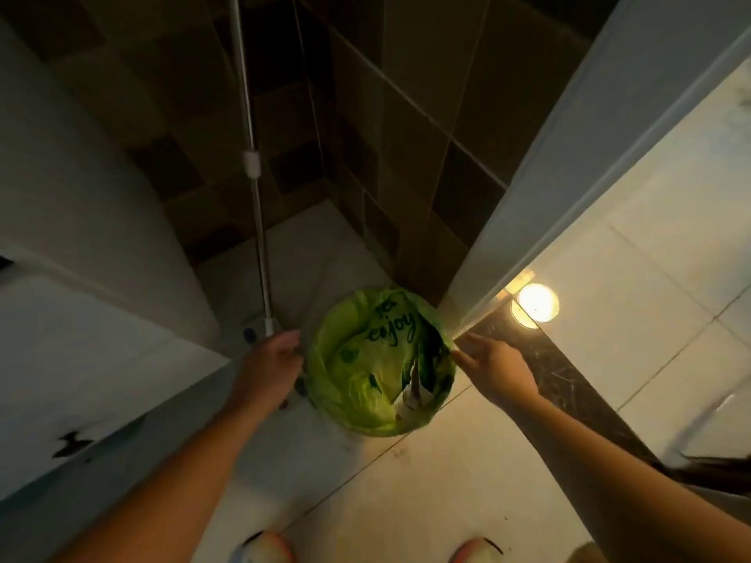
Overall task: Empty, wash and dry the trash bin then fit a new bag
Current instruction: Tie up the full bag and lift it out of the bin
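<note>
Head view, looking steeply down in dim light: both bare forearms reach forward and down to a round trash bin lined with a crinkled lime-green plastic bag that stands on the pale tiled floor at the foot of a white door frame. The left hand is at the bin's left rim, fingers curled downward over the edge; whether they actually pinch the bag or the rim cannot be told, as the fingertips are hidden. The right hand is at the right rim, fingers extended and slightly spread, their tips touching or just beside the bag's folded-over edge; a firm grasp is not evident. The bag covers the rim all round and bears dark green lettering, partly legible as "enjoy". Inside, toward the right, lie a few pieces of rubbish, pale and dark, too blurred to identify. A slim white mop handle rises just left of the bin, near the left hand. Brown wall tiles stand behind. A bright round reflection of a lamp shows on the glossy floor to the right. Two shoe toes appear at the bottom edge.
</note>
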